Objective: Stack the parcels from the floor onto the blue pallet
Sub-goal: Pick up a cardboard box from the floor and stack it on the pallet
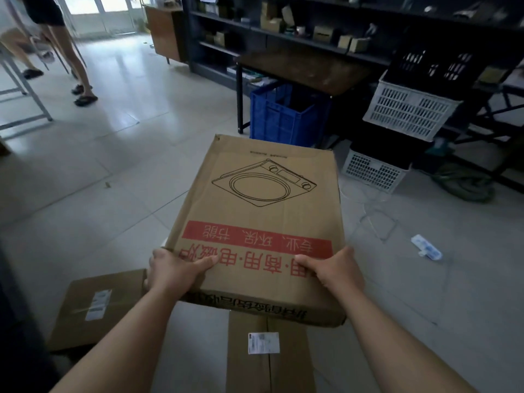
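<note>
gripping a flat cardboard parcel [263, 222] by its near edge, we hold it up off the floor [119, 171] in front of us, its far end pointing away. our left hand [173, 272] clasps the near left corner, with the thumb lying across the printed top and the other fingers curled out of sight underneath. our right hand [337, 270] clasps the near right corner the same way, thumb on top. the top face carries a line drawing of a round cooker and a red band of printed characters (upside down from where we stand).

beneath the held parcel two more parcels lie flat on the floor. a brown one [99, 307] lies to the left, with a taped seam and a pale label, partly hidden by our left forearm. a second one [269, 364] lies straight below, with a small white label on its top. whether these two touch each other we cannot tell.

farther across the floor a blue crate [283, 117] sits under a dark table [306, 69], just beside its leg. to the right a white slatted crate [408, 109] sits tilted, and a smaller white basket [371, 171] stands on the floor below it. dark shelving [283, 26] with small boxes runs along the far side. a small clear packet [428, 246] lies on the tiles to the right, well apart from the held parcel. near the far left corner of the floor another person's legs [76, 63] stand in dark sandals
</note>
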A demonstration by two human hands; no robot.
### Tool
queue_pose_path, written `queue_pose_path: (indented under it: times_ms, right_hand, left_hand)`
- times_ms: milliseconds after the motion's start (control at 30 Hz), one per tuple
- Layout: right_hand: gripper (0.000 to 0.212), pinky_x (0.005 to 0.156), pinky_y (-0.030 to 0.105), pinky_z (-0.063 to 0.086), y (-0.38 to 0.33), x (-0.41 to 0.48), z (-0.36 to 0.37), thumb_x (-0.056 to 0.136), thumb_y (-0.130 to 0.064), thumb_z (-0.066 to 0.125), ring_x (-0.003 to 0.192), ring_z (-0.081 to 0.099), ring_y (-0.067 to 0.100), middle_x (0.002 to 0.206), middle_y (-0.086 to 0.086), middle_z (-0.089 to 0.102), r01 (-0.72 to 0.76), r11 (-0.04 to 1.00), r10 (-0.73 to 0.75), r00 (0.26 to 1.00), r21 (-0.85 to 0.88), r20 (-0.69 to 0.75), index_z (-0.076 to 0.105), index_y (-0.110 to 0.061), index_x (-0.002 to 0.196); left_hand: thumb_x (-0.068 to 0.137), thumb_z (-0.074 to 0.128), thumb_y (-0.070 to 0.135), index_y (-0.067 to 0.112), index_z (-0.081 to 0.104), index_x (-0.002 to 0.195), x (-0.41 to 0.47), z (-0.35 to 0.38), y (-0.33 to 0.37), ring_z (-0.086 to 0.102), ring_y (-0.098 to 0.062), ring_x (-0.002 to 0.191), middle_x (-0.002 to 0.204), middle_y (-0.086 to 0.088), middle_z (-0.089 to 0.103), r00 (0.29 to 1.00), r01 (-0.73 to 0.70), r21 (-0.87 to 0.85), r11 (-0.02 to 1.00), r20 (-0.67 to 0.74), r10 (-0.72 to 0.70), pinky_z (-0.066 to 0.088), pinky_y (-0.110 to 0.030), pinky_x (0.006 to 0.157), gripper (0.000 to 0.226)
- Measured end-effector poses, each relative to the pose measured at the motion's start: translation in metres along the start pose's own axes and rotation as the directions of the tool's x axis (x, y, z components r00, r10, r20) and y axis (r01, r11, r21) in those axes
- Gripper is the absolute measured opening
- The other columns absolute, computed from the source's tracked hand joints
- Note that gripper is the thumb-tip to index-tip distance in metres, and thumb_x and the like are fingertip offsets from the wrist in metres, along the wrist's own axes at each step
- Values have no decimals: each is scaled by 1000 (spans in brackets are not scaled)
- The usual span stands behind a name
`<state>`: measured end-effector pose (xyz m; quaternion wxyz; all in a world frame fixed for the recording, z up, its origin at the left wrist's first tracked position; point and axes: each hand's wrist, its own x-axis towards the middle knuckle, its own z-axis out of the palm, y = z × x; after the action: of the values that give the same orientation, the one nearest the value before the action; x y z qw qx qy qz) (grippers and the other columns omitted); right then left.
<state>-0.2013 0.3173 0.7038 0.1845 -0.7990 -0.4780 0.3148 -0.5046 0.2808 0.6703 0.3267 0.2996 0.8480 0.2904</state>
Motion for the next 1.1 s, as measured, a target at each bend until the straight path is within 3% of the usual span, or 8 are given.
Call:
queue_pose_path:
  times_ms: [200, 333, 433, 500, 633, 800, 933, 1100]
  right_hand:
    - [97, 85, 41, 50, -8, 30, -26, 47, -70, 82, 107, 62, 28, 119, 6, 62, 70, 997, -69, 997, -39, 36, 41, -13, 113]
    - [93, 78, 35, 48, -19, 60, -31, 48, -66, 84, 104, 63, 27, 116, 4, 62, 178, 983, -172, 978, -41, 119, 42, -13, 112]
    - [90, 66, 30, 44, -26, 82, -33, 47, -64, 86, 89, 58, 21, 111, 3, 62, 300, 953, -284, 930, -36, 234, 44, -14, 110]
    - [90, 66, 31, 44, -30, 91, -36, 48, -62, 86, 90, 57, 22, 112, 3, 59, 373, 927, -344, 888, -39, 306, 40, -14, 109]
    - [94, 82, 34, 47, -32, 88, -43, 54, -49, 89, 109, 57, 25, 118, 6, 56, 498, 867, -452, 768, 20, 453, 41, -7, 122]
    - [100, 75, 38, 56, -15, 62, -38, 43, -63, 87, 99, 62, 23, 110, 3, 59, 639, 769, -528, 614, 22, 587, 40, -13, 117]
    - [107, 71, 37, 57, 10, 33, -45, 38, -76, 81, 95, 65, 23, 110, 2, 63, 746, 666, -549, 506, -18, 666, 43, -14, 118]
    - [112, 75, 42, 58, 54, -6, -63, 35, -78, 78, 95, 66, 25, 111, 4, 64, 822, 570, -533, 371, -2, 760, 41, -13, 119]
  left_hand:
    - [2, 68, 87, 16, 42, 113, -27, 10, 27, 60, -32, 106, 110, -6, 60, 994, 59, -2, 998, -96, -59, 52, -53, 88, 134]
    - [0, 66, 87, 14, 42, 110, -49, 20, 31, 60, -33, 105, 108, -8, 60, 966, 133, -53, 990, -218, -141, 53, -52, 87, 134]
    - [7, 71, 85, 11, 43, 114, -76, 31, 27, 57, -34, 111, 115, -10, 60, 915, 205, -119, 971, -328, -233, 51, -52, 92, 133]
    - [10, 72, 85, 11, 43, 119, -104, 40, 24, 57, -33, 112, 118, -10, 60, 864, 270, -170, 948, -391, -317, 50, -52, 93, 135]
    - [21, 79, 78, 10, 44, 121, -173, 54, 19, 55, -35, 115, 122, -12, 58, 726, 408, -263, 874, -486, -486, 47, -52, 95, 126]
    - [3, 63, 91, 10, 43, 121, -255, 70, -10, 58, -35, 110, 120, -12, 58, 579, 496, -377, 782, -527, -622, 50, -53, 91, 145]
    - [25, 80, 77, 6, 42, 120, -328, 86, -22, 57, -37, 112, 123, -15, 56, 450, 541, -458, 706, -552, -702, 49, -51, 92, 124]
    - [29, 82, 74, 5, 40, 122, -422, 119, -38, 54, -38, 115, 126, -16, 53, 299, 568, -567, 596, -533, -792, 47, -52, 94, 124]
